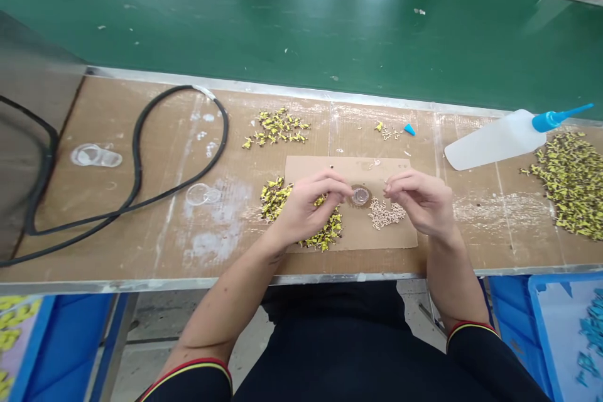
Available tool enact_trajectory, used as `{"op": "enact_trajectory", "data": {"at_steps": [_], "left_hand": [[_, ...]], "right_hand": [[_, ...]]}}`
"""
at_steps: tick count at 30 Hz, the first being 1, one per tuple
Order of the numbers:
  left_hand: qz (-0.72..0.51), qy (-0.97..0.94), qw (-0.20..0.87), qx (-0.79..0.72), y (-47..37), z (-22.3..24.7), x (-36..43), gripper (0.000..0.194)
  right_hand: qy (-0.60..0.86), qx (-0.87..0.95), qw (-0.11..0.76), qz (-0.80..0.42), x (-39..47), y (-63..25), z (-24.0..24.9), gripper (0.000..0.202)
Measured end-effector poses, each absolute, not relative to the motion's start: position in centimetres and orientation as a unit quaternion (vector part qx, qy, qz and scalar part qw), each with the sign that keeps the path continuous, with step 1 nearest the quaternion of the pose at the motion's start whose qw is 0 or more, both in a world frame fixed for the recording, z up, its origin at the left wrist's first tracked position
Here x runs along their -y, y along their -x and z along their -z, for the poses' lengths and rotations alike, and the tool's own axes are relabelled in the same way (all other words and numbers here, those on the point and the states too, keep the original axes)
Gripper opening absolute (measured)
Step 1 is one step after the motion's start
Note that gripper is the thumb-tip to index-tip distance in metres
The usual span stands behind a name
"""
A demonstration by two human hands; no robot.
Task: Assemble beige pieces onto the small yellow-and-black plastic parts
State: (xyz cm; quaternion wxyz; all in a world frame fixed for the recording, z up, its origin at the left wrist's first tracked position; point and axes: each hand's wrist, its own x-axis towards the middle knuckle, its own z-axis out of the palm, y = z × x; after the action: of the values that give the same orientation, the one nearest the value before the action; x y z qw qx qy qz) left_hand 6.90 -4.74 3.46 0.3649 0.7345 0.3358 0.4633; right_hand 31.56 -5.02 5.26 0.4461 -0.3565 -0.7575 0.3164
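Observation:
My left hand [316, 202] is closed in a pinch over a pile of small yellow-and-dark pieces [325, 237]; whatever its fingertips hold is too small to name. Opposite it, my right hand [423, 200] also pinches, its fingertips near a heap of tiny pale pink pieces [387, 213]. What sits in that pinch, if anything, cannot be made out. Between the hands lies a small round clear dish [360, 196], close to the left fingertips. Dish and pale heap rest on a cardboard sheet [358, 242]; the yellow pile partly covers its left side.
Left of me a black cable [136, 157] loops near clear plastic lids [97, 156]. Further yellow pieces [277, 127] lie behind, with a blue cap [409, 130]. A white squeeze bottle [494, 138] lies beside a large yellow pile [572, 185]. A green surface [282, 25] runs behind; blue bins [537, 301] flank me below.

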Motion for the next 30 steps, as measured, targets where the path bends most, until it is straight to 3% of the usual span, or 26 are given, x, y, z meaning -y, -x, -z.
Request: {"op": "enact_trajectory", "data": {"at_steps": [9, 17, 30], "left_hand": [[-0.502, -0.767, 0.247, -0.314, -8.5, -2.6, 5.7, 0.008], [-0.491, -0.805, 0.118, -0.313, -8.6, -1.9, 5.6, 0.007], [-0.524, -0.753, 0.223, -0.328, -8.8, -2.4, 6.0, 0.009]], "right_hand": [[0.371, 0.714, 0.455, -0.38, 6.1, -29.0, -4.3, 0.021], [0.406, 0.72, 0.432, -0.361, 6.1, -28.4, -4.8, 0.007], [0.364, 0.769, 0.414, -0.324, 5.8, -29.0, -5.2, 0.008]]}}
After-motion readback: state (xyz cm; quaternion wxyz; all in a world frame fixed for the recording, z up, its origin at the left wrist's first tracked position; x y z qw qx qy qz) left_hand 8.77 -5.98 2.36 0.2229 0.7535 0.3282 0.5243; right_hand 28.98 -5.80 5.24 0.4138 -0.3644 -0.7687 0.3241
